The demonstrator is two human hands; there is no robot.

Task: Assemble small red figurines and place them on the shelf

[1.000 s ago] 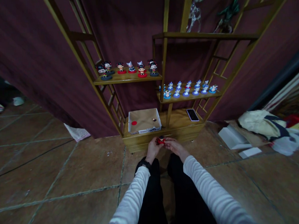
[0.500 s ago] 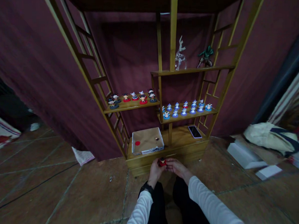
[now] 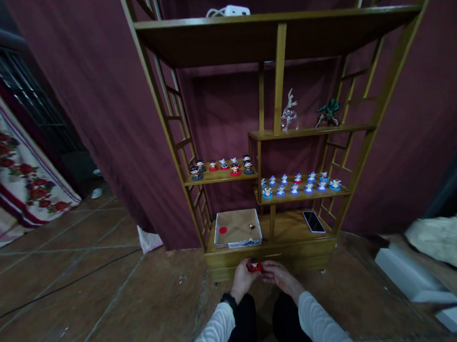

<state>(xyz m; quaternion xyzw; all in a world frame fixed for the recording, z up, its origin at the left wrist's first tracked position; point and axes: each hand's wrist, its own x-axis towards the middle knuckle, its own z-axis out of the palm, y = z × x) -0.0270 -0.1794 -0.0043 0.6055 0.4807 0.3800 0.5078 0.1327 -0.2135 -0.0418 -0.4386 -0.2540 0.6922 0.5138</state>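
View's just tipped up so the top shelf [image 3: 300, 16] shows, but the handling hasn't moved on — red figurine [image 3: 254, 266] still bottom centre, pinched in the left hand [image 3: 242, 280], right hand [image 3: 280, 278] at its edge, can't tell if gripping.

Dim room; maroon curtain [image 3: 107, 121]; wooden shelf unit [image 3: 278, 20]; brown tiled floor [image 3: 104, 284]

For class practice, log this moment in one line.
left hand: holds small black and red figurine; right hand: at figurine; white and brown cardboard box: ahead
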